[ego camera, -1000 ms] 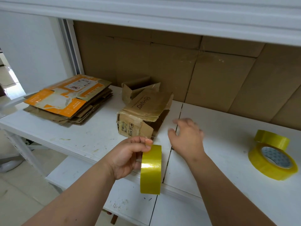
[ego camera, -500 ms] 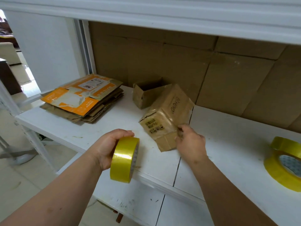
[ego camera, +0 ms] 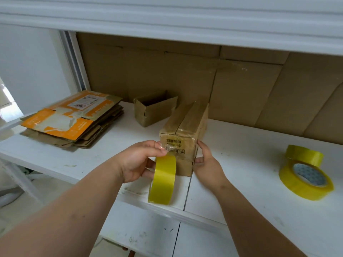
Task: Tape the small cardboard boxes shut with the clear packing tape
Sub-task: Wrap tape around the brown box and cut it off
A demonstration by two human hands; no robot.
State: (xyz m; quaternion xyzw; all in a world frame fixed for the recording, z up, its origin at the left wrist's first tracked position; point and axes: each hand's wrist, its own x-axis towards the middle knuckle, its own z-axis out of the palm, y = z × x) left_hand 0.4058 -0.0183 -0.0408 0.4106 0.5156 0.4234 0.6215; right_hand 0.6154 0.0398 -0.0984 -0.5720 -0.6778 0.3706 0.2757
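A small brown cardboard box [ego camera: 187, 127] stands on the white table [ego camera: 241, 164] with its top flaps folded down, the seam running away from me. My left hand [ego camera: 141, 160] holds a yellowish roll of clear tape [ego camera: 163, 179] upright in front of the box and pinches the loose tape end against the box's near face. My right hand [ego camera: 206, 160] grips the box's near right corner with thumb and fingers. A second small box [ego camera: 154, 110] stands open behind it.
A stack of flattened orange-and-brown cartons [ego camera: 72, 121] lies at the table's left. Two more tape rolls [ego camera: 306, 175] sit at the right. Cardboard sheets [ego camera: 241, 86] line the back wall under a white shelf [ego camera: 185, 21]. The table's front edge is close to my arms.
The box was tilted in my right hand; now it stands flat with its flaps closed. My left hand has brought the tape roll up to the box's near face.
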